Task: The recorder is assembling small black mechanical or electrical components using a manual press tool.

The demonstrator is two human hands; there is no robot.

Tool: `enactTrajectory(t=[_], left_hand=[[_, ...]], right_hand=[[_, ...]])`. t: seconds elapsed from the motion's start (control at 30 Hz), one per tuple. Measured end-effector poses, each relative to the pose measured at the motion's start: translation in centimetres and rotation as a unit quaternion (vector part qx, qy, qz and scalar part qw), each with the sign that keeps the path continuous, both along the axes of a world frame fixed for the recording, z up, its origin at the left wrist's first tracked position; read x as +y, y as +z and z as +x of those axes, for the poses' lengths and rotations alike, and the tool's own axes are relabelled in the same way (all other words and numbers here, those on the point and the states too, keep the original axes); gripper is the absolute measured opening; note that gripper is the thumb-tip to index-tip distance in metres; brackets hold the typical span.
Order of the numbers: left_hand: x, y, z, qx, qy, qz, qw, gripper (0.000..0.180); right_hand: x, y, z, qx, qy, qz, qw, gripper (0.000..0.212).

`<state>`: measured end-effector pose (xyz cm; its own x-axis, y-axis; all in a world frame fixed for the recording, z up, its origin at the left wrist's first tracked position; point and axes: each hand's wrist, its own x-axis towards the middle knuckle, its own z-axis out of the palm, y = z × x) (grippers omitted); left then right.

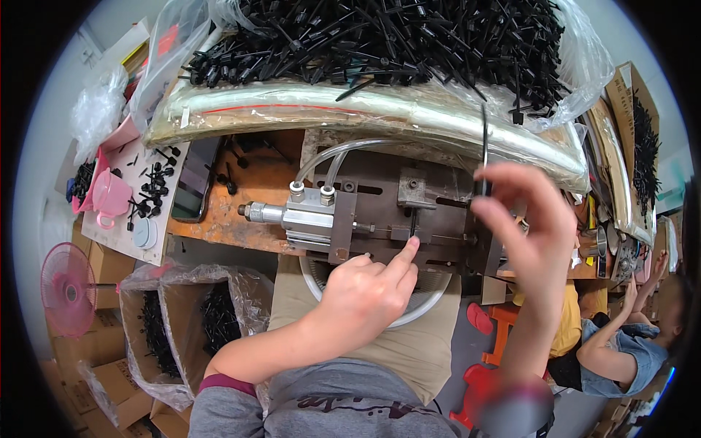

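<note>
A metal fixture point(377, 175) lies across the bench in front of me, with a silver pneumatic cylinder point(310, 223) at its left. My left hand point(369, 296) reaches over its front edge. The index finger is stretched out, its tip at a small black plastic part point(414, 223) seated in the middle; the other fingers curl in and the thumb is hidden. To the right, my right hand point(537, 219) is raised and smeared by motion. Between its thumb and fingers stands a thin dark rod-like piece point(485, 139), its lower end partly covered.
Behind the fixture, a plastic-lined tray point(365, 109) holds a heap of black stemmed parts point(409, 44). A phone point(196, 179), pink cup point(112, 196) and loose parts point(153, 188) are on the left. Lined boxes point(191, 321) and a fan point(69, 290) stand lower left. A person point(621, 350) sits at right.
</note>
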<state>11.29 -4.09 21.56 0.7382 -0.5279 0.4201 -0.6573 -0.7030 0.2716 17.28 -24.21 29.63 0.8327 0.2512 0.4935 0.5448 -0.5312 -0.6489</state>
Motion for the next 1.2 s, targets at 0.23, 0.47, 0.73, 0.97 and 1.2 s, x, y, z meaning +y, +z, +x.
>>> enactTrajectory(t=[0.23,0.47,0.73,0.97,1.2], left_hand=[[3.4,7.1,5.2,-0.132,0.060,-0.160,0.976,0.018],[6.1,8.8,13.4,-0.268,0.186,0.035,0.945,0.010],[5.0,8.7,16.8,-0.144,0.184,0.076,0.969,0.008],[5.4,9.0,14.3,-0.258,0.125,0.003,0.958,0.012],[2.2,4.8,1.3,0.103,0.056,-0.236,0.965,0.023]], right_hand=[[0.7,-5.5,-6.4,-0.021,0.053,-0.053,0.997,0.030],[2.3,-9.3,-7.2,-0.077,0.045,-0.196,0.977,0.029],[3.4,-8.5,-7.1,-0.062,-0.005,-0.256,0.965,0.028],[3.2,-8.6,-7.0,-0.080,0.007,-0.222,0.972,0.030],[2.5,-8.6,-8.6,-0.152,-0.010,-0.054,0.987,0.036]])
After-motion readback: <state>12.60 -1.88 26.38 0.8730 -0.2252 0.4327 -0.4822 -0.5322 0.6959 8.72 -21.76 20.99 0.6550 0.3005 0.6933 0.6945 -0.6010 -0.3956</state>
